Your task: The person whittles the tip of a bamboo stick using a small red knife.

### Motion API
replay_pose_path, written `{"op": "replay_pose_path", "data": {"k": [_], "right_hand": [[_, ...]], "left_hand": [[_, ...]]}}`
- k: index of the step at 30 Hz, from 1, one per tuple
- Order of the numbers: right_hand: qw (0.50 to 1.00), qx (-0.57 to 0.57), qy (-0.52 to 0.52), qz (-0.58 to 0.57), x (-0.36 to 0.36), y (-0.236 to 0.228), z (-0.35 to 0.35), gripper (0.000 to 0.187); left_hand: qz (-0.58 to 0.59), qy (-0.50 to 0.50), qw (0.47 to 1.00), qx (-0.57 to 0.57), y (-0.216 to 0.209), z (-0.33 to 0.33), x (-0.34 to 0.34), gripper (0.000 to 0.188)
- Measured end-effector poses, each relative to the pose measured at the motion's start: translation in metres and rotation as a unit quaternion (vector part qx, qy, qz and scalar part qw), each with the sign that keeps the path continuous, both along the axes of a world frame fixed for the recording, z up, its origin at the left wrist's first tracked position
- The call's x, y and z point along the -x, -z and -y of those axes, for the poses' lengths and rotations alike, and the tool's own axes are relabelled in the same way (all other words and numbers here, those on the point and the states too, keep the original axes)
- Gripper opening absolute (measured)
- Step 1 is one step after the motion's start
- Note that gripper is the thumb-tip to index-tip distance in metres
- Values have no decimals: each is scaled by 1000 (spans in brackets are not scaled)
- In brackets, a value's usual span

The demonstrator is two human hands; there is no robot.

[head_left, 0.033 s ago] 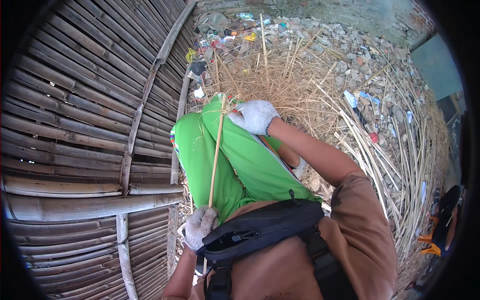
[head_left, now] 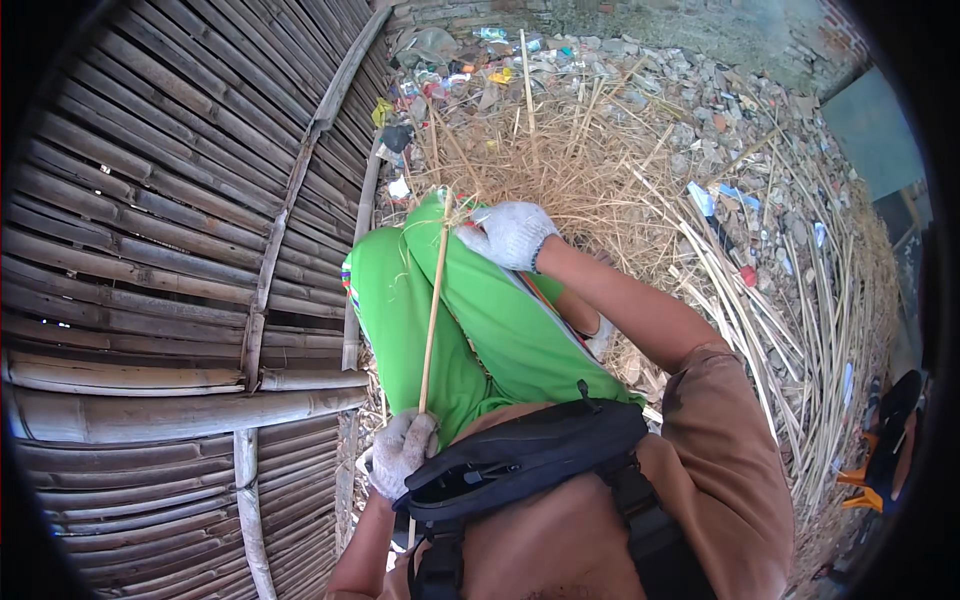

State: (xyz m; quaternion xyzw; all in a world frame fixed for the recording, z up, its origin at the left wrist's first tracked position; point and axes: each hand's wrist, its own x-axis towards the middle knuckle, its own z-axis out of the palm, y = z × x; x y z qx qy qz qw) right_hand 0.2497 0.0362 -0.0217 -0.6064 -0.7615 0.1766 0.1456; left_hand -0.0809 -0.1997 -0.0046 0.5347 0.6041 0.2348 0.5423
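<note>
In the head view, a long, thin, tan bamboo-like strip (head_left: 432, 320) lies over bright green cloth trousers (head_left: 510, 310), seemingly part-scraped, frayed fibres remaining near its far end. The white-knit-gloved left hand (head_left: 400, 455) wraps its fingers around the near part; the white-knit-gloved right hand (head_left: 514, 234) bends its fingers just beside the far end, grip unclear.

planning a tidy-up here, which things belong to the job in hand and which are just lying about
Job in hand:
pale strip, held by the gloved left hand
gloved right hand, near the strip's far end
probably the shavings and long pale strips on the ground

Apparently just lying about:
yellow scrap
red scrap
stones
</note>
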Motion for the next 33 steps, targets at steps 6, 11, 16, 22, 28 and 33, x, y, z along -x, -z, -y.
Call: {"op": "replay_pose_path", "data": {"k": [6,11,16,22,28,33], "right_hand": [[1000,1,-5,20,-3,-6,-12,67],[999,-9,-21,36,0,-6,-21,65],[997,-43,-52,43,-4,-2,-22,61],[995,-63,-47,56,-8,-5,-40,59],[991,-124,-23,50,-26,8,-81,61],[993,-86,-53,57,-18,3,-74,63]], "left_hand": [[110,-34,991,73,-14,-19,-15,30],[145,-44,987,46,-8,-4,-7,31],[153,-43,986,56,3,1,-3,32],[161,-59,983,63,-6,-5,-12,31],[205,-81,971,90,-26,-31,-31,29],[205,-78,970,106,-21,-32,-34,28]]}}
